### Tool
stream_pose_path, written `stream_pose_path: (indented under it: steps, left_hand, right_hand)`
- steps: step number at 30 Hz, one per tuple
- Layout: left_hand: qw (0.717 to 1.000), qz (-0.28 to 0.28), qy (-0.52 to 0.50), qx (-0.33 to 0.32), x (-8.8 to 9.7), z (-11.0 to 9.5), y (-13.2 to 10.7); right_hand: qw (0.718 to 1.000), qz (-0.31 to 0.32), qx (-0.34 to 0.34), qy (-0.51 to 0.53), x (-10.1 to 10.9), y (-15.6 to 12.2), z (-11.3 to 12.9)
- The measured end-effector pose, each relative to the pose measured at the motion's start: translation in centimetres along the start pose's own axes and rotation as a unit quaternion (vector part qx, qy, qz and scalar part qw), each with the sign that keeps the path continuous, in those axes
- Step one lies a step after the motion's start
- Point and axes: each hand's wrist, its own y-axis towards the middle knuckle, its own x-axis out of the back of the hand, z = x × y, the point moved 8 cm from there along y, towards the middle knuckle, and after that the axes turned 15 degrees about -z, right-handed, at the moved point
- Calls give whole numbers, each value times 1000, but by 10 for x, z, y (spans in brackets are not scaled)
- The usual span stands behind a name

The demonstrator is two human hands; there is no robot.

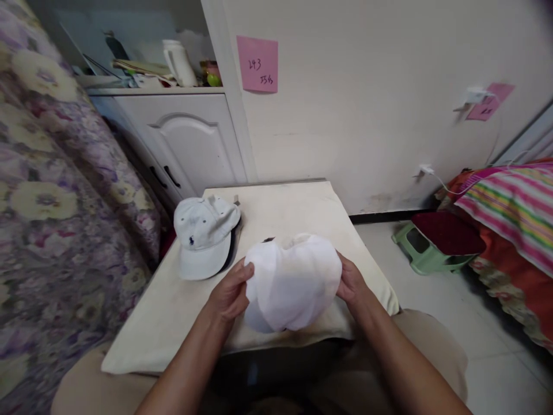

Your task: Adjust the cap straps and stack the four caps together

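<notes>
A white cap [294, 282] is held between both my hands above the front of a small table covered with a cream cloth [285, 210]. My left hand [228, 294] grips the cap's left edge with curled fingers. My right hand [352, 285] grips its right edge. To the left on the table lies a pale cap [203, 233] with a small dark logo, stacked on a dark cap whose rim [235, 242] shows beneath it.
A floral curtain [56, 190] hangs at the left. White cabinet [185, 138] with a jug [179, 63] stands behind. Pink notes [258, 64] stick on the wall. A green stool [427, 251] and a striped bedcover [514, 207] are at the right.
</notes>
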Motion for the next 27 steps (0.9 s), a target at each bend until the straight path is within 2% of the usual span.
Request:
stream_pose_path:
  steps: [2,6,10,14,16,18,20,22,27]
  left_hand:
    - [1000,-17,-20,-17,-1,-6,2]
    - [992,-61,-103,-37,10,-12,15]
    - [985,-90,-147,-16,20,-3,27]
    - [978,-124,-169,-8,30,6,35]
    - [980,-105,-172,2,31,11,38]
    - [984,-56,-166,18,29,19,37]
    - [987,-4,-157,37,27,31,32]
    - [987,22,-149,58,29,46,23]
    - [990,-14,-129,58,37,76,-2]
  right_hand:
    - [1000,11,-10,-6,-1,-5,-2]
    - [999,33,-21,-32,1,-11,-8]
    - [997,66,-20,-34,-4,-12,-16]
    - [999,34,-16,8,-5,-6,-21]
    - [999,22,-28,16,-3,-3,-26]
    - [999,14,-48,18,-2,0,-30]
    - [998,2,-62,26,1,2,-33]
    - [997,-12,-69,35,3,3,-33]
    - [997,-20,-71,38,5,4,-34]
